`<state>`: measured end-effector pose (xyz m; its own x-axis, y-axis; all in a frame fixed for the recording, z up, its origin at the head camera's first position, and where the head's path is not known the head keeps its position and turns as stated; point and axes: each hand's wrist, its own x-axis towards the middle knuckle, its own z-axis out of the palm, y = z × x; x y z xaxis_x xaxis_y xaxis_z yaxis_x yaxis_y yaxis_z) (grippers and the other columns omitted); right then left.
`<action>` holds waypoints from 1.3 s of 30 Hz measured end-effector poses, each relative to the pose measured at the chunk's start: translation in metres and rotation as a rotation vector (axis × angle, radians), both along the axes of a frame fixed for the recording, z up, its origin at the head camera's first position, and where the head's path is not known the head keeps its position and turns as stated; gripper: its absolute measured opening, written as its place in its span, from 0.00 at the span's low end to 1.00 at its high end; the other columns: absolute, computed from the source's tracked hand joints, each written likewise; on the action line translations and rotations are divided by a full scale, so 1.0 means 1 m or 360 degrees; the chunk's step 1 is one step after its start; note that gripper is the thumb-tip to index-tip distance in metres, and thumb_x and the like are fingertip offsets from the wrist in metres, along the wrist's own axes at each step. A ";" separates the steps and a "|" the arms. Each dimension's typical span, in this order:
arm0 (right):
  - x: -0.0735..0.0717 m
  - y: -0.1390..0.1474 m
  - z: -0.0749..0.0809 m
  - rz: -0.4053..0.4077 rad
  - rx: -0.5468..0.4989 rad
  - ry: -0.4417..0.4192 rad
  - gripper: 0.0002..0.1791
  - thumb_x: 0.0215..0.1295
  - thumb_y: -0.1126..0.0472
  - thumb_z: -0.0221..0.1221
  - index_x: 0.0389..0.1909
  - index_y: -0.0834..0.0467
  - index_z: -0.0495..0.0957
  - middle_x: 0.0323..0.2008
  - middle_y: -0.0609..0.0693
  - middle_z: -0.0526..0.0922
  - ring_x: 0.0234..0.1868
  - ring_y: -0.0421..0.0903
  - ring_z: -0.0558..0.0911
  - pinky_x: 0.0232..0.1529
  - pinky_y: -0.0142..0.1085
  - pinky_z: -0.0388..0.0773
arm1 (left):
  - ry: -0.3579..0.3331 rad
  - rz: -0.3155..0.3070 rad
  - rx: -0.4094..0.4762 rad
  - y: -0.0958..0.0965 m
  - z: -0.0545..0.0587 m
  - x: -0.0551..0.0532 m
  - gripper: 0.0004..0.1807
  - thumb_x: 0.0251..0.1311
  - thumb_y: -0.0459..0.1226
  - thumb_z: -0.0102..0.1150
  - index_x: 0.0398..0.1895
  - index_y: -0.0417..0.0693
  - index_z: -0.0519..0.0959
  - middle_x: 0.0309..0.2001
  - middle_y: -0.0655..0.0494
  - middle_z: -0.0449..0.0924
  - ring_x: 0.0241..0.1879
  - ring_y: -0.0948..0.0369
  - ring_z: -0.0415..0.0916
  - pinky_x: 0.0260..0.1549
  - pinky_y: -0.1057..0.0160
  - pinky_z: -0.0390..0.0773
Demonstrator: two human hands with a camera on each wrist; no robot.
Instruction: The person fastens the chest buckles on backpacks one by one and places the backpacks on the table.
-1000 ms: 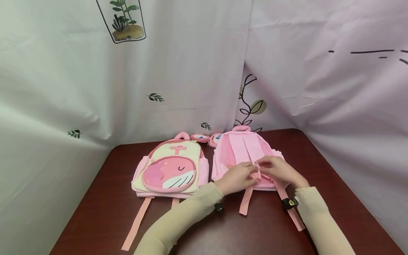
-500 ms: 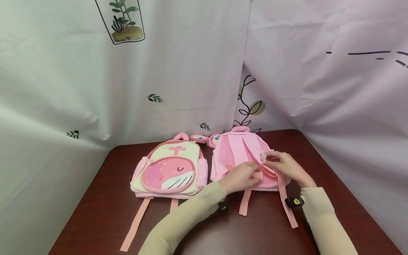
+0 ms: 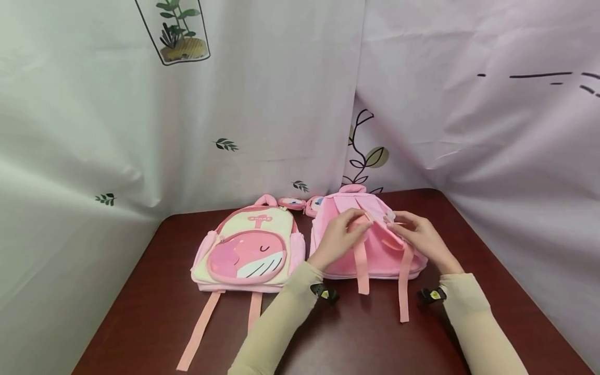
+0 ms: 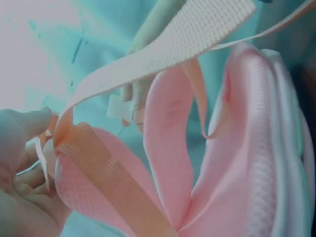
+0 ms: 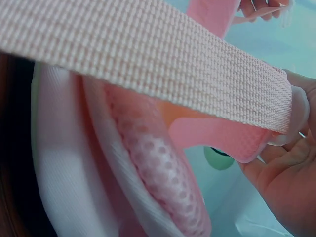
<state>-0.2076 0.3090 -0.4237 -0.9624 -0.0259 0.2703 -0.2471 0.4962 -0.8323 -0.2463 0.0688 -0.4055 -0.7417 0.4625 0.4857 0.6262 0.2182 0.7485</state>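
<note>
A pink backpack (image 3: 337, 260) lies back side up on the table, its shoulder straps lifted. My left hand (image 3: 342, 234) pinches the lower end of the left shoulder strap, where orange-pink webbing (image 4: 111, 180) passes through a pale buckle partly hidden by the fingers. My right hand (image 3: 419, 234) pinches a clear plastic buckle (image 5: 298, 113) at the end of the right shoulder strap (image 5: 222, 136). Pale pink webbing (image 5: 197, 74) runs from that buckle across the right wrist view. In the head view, two loose webbing tails (image 3: 361, 265) hang in front of the bag.
Left of it lies a cream and pink backpack (image 3: 234, 224) with a whale on its front pocket, its webbing tails (image 3: 201, 328) trailing forward. Two small pink pouches (image 3: 292, 203) sit behind, near the curtain (image 3: 281, 104). The dark red table (image 3: 356, 338) extends in front.
My left hand has risen from the bag's lower back, lifting the left strap with it. My right hand first moved right and up with the buckle, then stayed near there. The webbing tails have shifted.
</note>
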 end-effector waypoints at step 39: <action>-0.001 -0.020 -0.005 -0.0005 0.0232 0.0250 0.18 0.62 0.59 0.71 0.52 0.56 0.86 0.47 0.50 0.86 0.47 0.44 0.81 0.50 0.27 0.76 | -0.0071 -0.0002 0.0041 0.003 -0.028 -0.010 0.17 0.72 0.45 0.59 0.57 0.47 0.81 0.54 0.54 0.83 0.54 0.66 0.77 0.58 0.66 0.73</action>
